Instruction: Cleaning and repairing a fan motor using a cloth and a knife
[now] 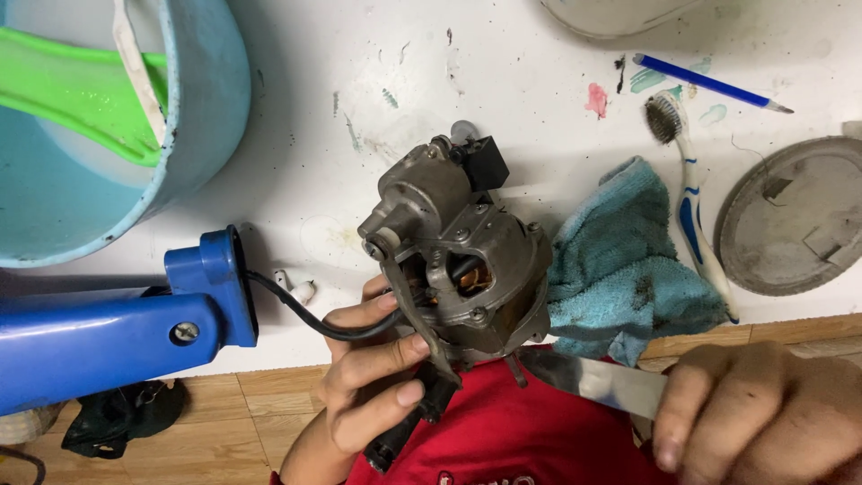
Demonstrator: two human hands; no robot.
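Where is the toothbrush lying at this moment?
In the head view, the toothbrush lies on the white table at the right side, between the blue cloth and the round grey lid, just below the blue pen.

The motor (458, 260) in my left grip (373, 377) is dull grey cast metal, grimy and matt, with bright copper windings showing inside and a black plastic block on top. My right grip (763, 413) holds a blade (593, 377) of smooth, shiny steel. The blue housing (108, 332) is glossy plastic with a rubbery black cable (296, 310). The bench (323, 162) is white, smooth and stained. The cloth (620, 260) is teal terry, rough and soiled. The basin (197, 99) is scuffed pale-blue plastic.
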